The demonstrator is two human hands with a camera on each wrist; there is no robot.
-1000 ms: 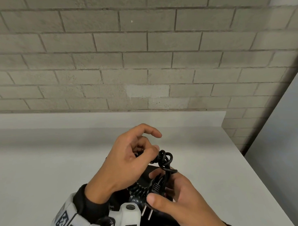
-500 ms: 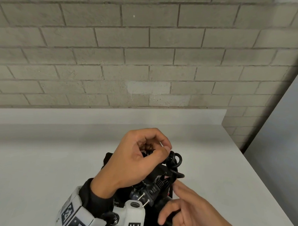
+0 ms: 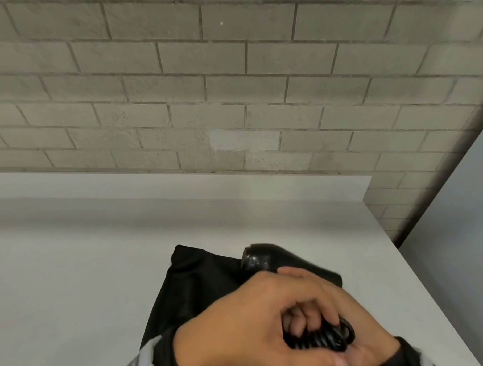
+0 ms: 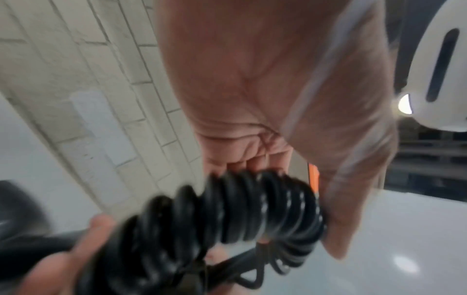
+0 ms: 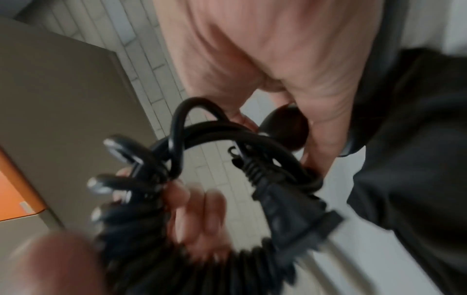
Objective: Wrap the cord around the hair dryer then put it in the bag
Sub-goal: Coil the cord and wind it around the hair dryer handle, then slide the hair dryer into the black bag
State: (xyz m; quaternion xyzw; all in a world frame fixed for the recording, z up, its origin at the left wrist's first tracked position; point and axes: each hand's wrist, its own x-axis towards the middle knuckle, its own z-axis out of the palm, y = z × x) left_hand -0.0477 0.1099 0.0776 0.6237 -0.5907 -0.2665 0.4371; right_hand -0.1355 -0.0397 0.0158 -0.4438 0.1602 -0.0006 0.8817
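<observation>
The black bag (image 3: 189, 290) lies flat on the white table (image 3: 72, 273). Above its right side the black hair dryer (image 3: 256, 258) pokes out past my hands, nozzle toward the wall. My left hand (image 3: 296, 321) curls its fingers round the coiled black cord (image 3: 327, 338), which is bunched on the dryer's handle. In the left wrist view the cord's coils (image 4: 240, 209) sit under the curled fingers. My right hand (image 3: 371, 335) grips the dryer from the right. The right wrist view shows the plug (image 5: 290, 207) lying loose against the wound cord (image 5: 177, 259).
A grey brick wall (image 3: 230, 86) rises behind the table. The table's right edge (image 3: 421, 271) runs close to my right hand, with a grey panel (image 3: 463, 214) beyond it. Bare tabletop stretches left of the bag.
Both hands have dropped lower and closer to me. The right hand has closed in against the left. The dryer's nozzle and more of the bag now show beyond them.
</observation>
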